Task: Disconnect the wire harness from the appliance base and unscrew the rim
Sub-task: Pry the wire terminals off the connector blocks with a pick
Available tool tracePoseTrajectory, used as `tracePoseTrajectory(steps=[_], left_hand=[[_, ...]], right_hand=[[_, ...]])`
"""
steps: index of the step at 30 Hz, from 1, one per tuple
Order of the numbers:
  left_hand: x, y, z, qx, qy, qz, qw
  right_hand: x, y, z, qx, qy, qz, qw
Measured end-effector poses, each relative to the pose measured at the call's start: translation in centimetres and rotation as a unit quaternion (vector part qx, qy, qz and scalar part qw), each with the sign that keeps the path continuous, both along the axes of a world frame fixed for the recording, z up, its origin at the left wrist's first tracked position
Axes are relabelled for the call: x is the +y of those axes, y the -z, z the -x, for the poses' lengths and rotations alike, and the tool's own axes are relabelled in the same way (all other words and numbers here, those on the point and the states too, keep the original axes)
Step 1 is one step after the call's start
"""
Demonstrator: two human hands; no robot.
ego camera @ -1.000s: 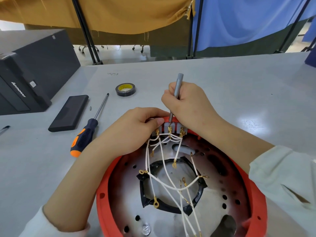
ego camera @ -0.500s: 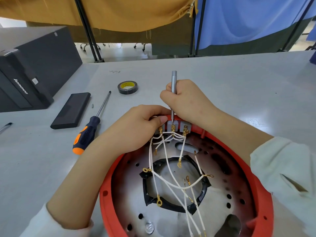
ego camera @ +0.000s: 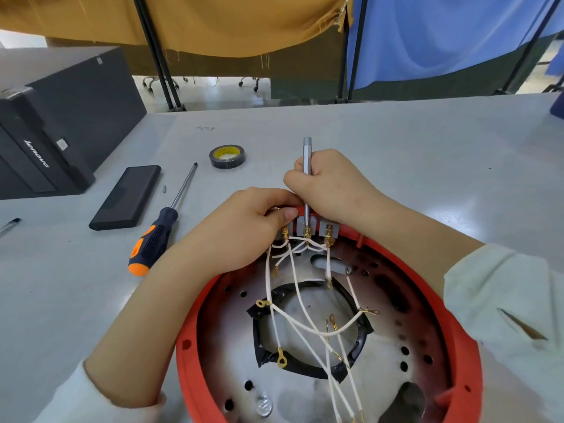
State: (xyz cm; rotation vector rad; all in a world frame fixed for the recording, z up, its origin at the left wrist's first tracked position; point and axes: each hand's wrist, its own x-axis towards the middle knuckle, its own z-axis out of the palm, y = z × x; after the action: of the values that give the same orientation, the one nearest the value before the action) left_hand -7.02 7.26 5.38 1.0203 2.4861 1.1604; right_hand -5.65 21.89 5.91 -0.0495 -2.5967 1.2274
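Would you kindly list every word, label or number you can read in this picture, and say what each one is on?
"lenovo": on the front of the black computer case, running sideways.
White sticker beside that logo: too small to read.
Small sticker on the case's top: too small to read.
Faint mark on the table: blurred, unreadable.
Yellow core of the tape roll: no legible print.

Matt red plastic rim; dull scorched metal plate; white-sheathed wires with shiny brass lugs; brushed metal driver; glossy tape far left; smooth matt grey table.
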Motion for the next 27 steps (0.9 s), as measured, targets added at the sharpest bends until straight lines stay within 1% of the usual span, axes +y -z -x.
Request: tracePoseTrajectory(steps=[6, 9, 15, 19, 23, 25, 27], left_hand=[[-0.2, -0.1, -0.2, -0.002, 0.013, -0.005, 1.0], [-0.1, -0.1, -0.2, -0.01, 0.01, -0.005, 1.0], [-0.2, -0.1, -0.2, -0.007, 0.013, -0.006, 1.0], [-0.3, 0.0, -0.1, -0.018, 0.002, -0.01, 1.0], [-0.5, -0.4, 0.0, -0.036, -0.036, -0.027, 0.998], [-0.6, -0.7, -0.1, -0.035, -0.051, 0.005, 0.998], [-1.0, -0.8, 0.0, -0.027, -0.051, 0.065, 0.996]], right_hand=[[0.4, -0.1, -0.4, 0.061, 0.023, 0.056, 0.996], [0.5, -0.1, -0.7, 0.087, 0.037, 0.063, 0.994], [0.2, -0.1, -0.8, 0.074, 0.023, 0.03, 0.997], [0.3, -0.1, -0.9, 0.074, 0.023, 0.036, 0.996], [0.6, -0.2, -1.1, 0.104, 0.055, 0.065, 0.991], [0.7, -0.2, -1.1, 0.106, 0.063, 0.076, 0.989], [0.6, -0.2, -1.3, 0.099, 0.061, 0.071, 0.991]])
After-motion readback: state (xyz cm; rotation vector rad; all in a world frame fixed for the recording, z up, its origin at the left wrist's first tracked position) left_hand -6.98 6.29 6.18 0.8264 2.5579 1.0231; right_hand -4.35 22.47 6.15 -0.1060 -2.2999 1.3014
